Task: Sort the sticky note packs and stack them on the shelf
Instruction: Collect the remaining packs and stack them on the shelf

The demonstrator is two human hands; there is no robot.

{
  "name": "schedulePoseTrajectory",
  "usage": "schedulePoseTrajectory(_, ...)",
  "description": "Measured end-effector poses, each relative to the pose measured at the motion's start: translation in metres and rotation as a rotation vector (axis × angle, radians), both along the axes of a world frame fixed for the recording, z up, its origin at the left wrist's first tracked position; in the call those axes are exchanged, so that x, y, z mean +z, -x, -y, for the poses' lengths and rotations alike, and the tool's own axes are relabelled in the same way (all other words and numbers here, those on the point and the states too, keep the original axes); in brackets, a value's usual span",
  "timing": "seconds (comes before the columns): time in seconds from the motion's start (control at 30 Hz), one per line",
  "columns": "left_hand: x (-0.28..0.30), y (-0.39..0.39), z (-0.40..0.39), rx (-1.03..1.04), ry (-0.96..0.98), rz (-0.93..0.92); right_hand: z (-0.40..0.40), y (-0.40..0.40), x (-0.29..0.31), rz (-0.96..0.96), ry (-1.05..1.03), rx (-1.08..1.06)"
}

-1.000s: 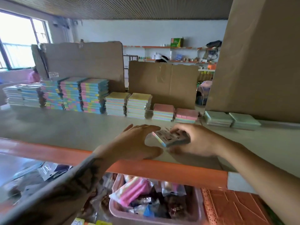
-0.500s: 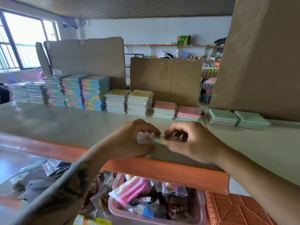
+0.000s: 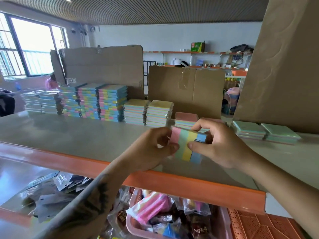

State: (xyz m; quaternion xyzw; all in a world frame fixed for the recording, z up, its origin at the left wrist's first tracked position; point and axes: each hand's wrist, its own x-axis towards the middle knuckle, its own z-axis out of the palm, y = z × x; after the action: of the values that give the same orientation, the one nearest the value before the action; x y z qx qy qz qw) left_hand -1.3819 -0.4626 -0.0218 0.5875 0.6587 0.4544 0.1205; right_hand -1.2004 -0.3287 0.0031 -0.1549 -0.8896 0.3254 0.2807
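Observation:
A sticky note pack (image 3: pixel 185 145) with pink, green, yellow and blue stripes faces me, tilted, just above the grey shelf (image 3: pixel 86 137). My left hand (image 3: pixel 151 149) pinches its left edge. My right hand (image 3: pixel 219 144) grips its right side, thumb on the front. Along the back of the shelf stand sorted stacks: tall striped stacks (image 3: pixel 110 102), yellow-topped stacks (image 3: pixel 148 111), low pink-topped stacks (image 3: pixel 185 119) and green packs (image 3: pixel 265 131).
The shelf has an orange front lip (image 3: pixel 172 183). Cardboard sheets (image 3: pixel 186 88) stand behind the stacks, and a big carton (image 3: pixel 284 66) is at the right. Below, a pink basket (image 3: pixel 131 221) holds wrapped goods, beside an orange crate (image 3: pixel 259 225).
The pack lay flat in my right hand, then both hands turned it up until its striped face shows toward me. The view has come closer.

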Motion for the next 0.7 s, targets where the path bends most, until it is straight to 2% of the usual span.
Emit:
schedulePoseTrajectory(0.17,0.005,0.014,0.010,-0.043,-0.161,0.571,0.027,0.030,0.007,-0.153,0.295,-0.011)
schedulePoseTrajectory(0.23,0.006,0.020,0.015,-0.048,-0.146,0.658,0.039,0.043,0.006,-0.220,0.434,-0.043)
schedulePoseTrajectory(0.4,0.008,0.036,0.032,-0.031,-0.166,0.716,0.065,0.070,-0.001,-0.382,0.684,-0.034)
schedulePoseTrajectory(0.47,0.007,0.043,0.038,-0.026,-0.178,0.708,0.073,0.077,-0.002,-0.378,0.612,-0.064)
schedulePoseTrajectory(0.6,0.015,0.067,0.050,0.005,-0.205,0.659,0.076,0.083,-0.003,-0.288,0.272,-0.151)
schedulePoseTrajectory(0.7,0.021,0.093,0.060,-0.006,-0.180,0.607,0.074,0.087,0.002,-0.201,-0.290,-0.167)
